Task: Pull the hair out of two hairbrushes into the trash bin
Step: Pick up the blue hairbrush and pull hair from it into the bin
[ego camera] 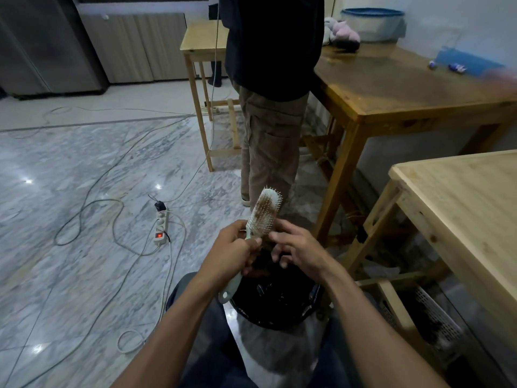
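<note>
A pale green hairbrush with white bristles and brownish hair on its pad stands tilted, head up, above the trash bin, which has a black liner. My left hand grips the brush by the neck of its handle, and the handle end pokes out below the hand. My right hand is beside the lower part of the brush head, its fingers pinching a dark clump of hair that hangs between both hands over the bin. No second hairbrush is in view.
A person stands just beyond the bin, next to a dark wooden table. A lighter wooden table is at the right. A power strip and cables lie on the marble floor to the left.
</note>
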